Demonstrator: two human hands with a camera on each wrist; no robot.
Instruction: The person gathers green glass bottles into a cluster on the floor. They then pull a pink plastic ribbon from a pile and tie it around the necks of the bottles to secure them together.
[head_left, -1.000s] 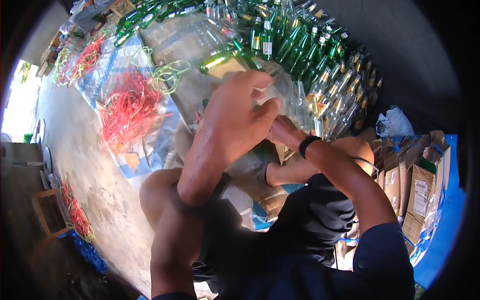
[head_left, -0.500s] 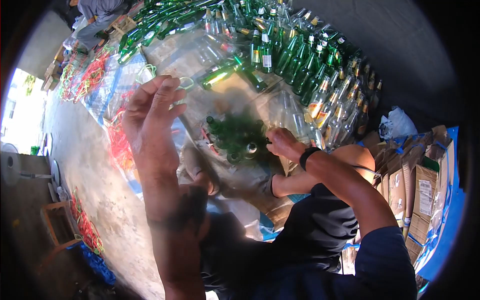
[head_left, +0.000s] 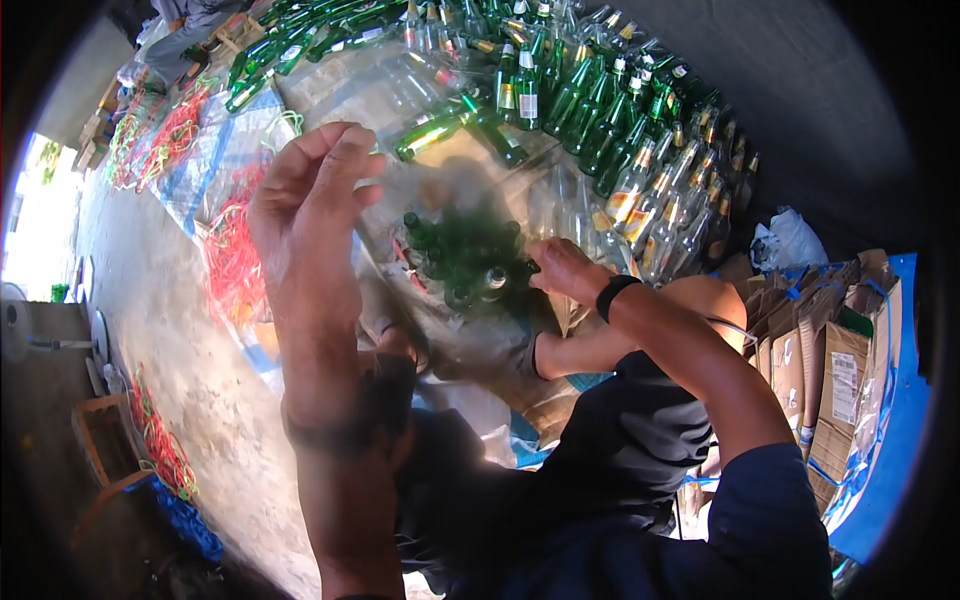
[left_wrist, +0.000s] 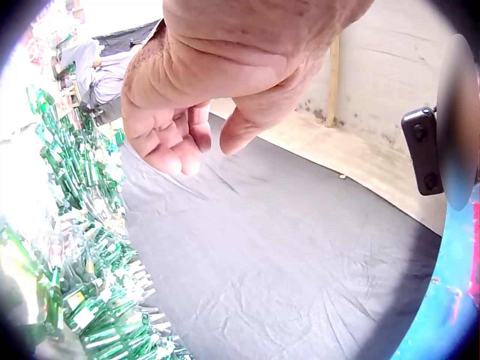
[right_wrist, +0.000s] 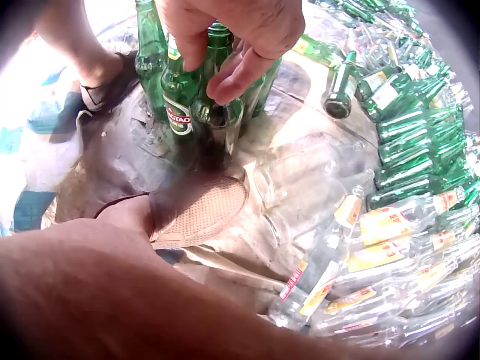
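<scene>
The left hand is raised on the left, above the red and green string. In the left wrist view its fingers are loosely bent, with a gap to the thumb, and the hand shows nothing held. Between the feet stand several green bottles in an upright cluster. At its right side is the right hand. In the right wrist view the right hand has thumb and fingers round the neck of a green bottle, beside a labelled green bottle.
Many green bottles and clear bottles lie piled beyond the cluster, some green ones closer in. Flattened cardboard is stacked at right near a white plastic bag. A wooden frame stands at lower left; another person is at top left.
The left hand has moved from in front of the bottle cluster, close to the right hand, up and to the left. The right hand has stayed nearly in place beside the cluster.
</scene>
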